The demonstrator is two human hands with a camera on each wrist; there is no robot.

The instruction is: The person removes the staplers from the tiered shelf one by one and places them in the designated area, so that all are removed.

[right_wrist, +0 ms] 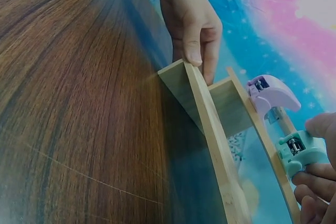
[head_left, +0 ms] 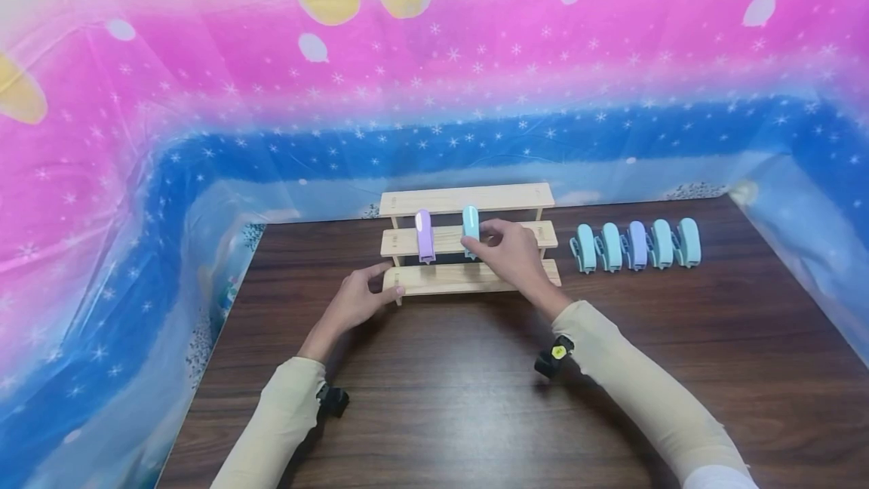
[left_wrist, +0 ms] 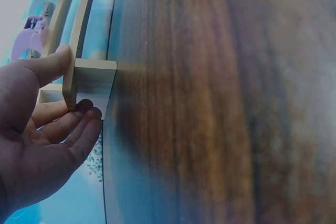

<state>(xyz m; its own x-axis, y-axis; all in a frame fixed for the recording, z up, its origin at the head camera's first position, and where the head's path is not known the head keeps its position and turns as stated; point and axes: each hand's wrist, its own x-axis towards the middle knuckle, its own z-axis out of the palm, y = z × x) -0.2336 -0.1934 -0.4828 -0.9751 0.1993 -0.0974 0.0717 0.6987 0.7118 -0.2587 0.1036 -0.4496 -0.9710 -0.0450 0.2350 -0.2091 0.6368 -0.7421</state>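
Note:
A three-tier wooden rack [head_left: 468, 199] stands on the dark table. My left hand [head_left: 356, 299] grips the left end of its lowest board; in the left wrist view the thumb [left_wrist: 54, 62] presses the board's edge, with fingers behind it. On the middle tier, a purple plastic spring clip [head_left: 424, 236] stands toward the left. To its right a teal spring clip [head_left: 471, 220] is upright at the same tier, pinched by my right hand [head_left: 512, 253] between thumb and fingers. The right wrist view shows a metal spring in the teal clip [right_wrist: 310, 153]; its far side is hidden by fingers.
Right of the rack, several more clips lie in a row, teal ones [head_left: 610, 247] with a purple one [head_left: 636, 245] in the middle. A patterned cloth [head_left: 434, 142] hangs behind the wood-grain table [head_left: 434, 398] and along its sides.

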